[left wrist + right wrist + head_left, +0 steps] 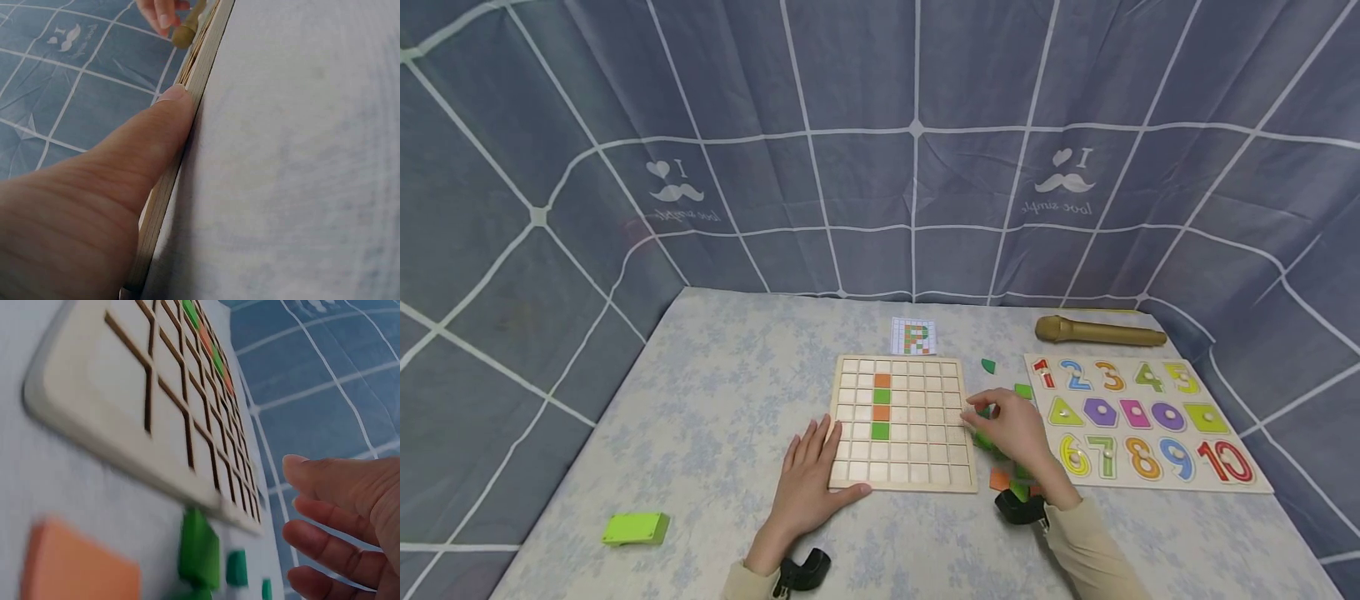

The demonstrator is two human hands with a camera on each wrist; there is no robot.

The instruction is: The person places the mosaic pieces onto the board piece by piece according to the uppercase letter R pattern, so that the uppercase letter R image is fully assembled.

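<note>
A wooden grid board [925,477] lies on the table with orange and green squares [882,407] alternating down one column. My left hand [808,483] rests at the board's lower left corner, fingers spread and thumb along the front edge. In the left wrist view that thumb [144,144] presses on the wooden rim. Beside the board's right edge, my right hand [1015,425] hovers above loose green and orange pieces [998,479]. Its fingers [331,544] are loosely bent in the right wrist view, and nothing shows between them and the thumb.
Behind the board lies a small pattern card [913,337]. A number and shape puzzle board [1157,475] is on the right, with a gold microphone [1101,332] behind it. A lime green block [635,529] sits at the left front. A teal-green quarter-round piece [988,366] lies near the board.
</note>
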